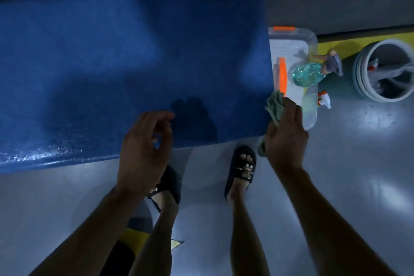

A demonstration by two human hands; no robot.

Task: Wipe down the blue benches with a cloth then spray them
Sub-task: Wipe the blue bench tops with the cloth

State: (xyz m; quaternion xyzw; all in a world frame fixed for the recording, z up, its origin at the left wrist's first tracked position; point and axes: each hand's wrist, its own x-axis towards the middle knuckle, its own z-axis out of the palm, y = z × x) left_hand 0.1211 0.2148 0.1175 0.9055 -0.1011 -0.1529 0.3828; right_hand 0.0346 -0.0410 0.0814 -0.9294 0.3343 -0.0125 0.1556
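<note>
Blue bench [134,56]; cloth [275,105] bunched in right hand [286,134], left hand [143,150] seemingly loose, empty.

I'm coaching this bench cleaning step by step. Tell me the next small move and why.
Probably bring the right hand leftward and press the cloth onto the blue bench. The cloth is bunched in its fingers, just off the bench's right end, and the spray bottle lies untouched.
</note>
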